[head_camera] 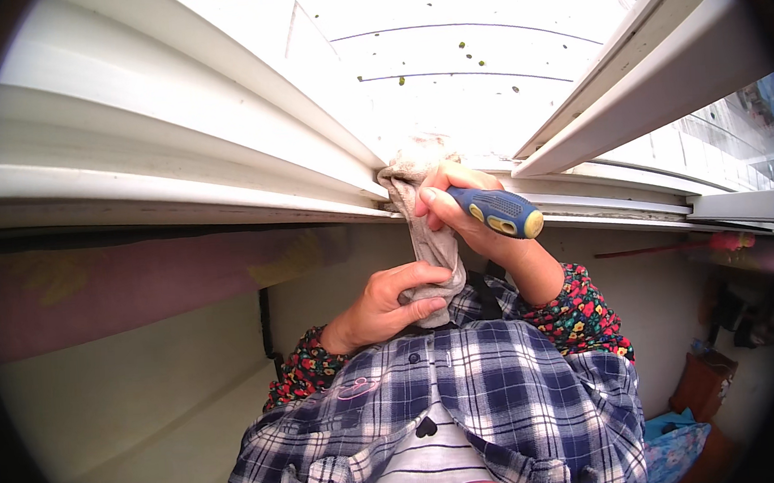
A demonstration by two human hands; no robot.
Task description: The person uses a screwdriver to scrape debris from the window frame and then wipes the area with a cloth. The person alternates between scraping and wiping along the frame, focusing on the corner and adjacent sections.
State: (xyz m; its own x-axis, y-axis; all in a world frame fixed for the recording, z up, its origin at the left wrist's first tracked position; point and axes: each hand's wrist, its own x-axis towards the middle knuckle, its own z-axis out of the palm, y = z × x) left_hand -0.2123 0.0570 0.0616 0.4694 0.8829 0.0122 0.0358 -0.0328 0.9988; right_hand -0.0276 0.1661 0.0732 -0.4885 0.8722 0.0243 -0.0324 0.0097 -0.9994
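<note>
My right hand point(459, 199) grips the blue and yellow handle of a screwdriver-like tool point(499, 212), whose working end is hidden. Beneath those fingers runs a damp-looking greyish cloth point(430, 235), bunched over the bottom track of a white sliding window frame point(599, 196). The cloth's upper part spreads onto the bright ledge outside the track. Its lower end hangs toward my chest, and my left hand point(394, 301) pinches it between thumb and fingers.
White sash profiles point(170, 122) rise on the left, and another upright point(625, 83) stands on the right. Outside lies a pale surface point(468, 54) dotted with dark bits. Below the sill are a pinkish cloth point(127, 286) at left and a blue floral bag point(677, 450) at lower right.
</note>
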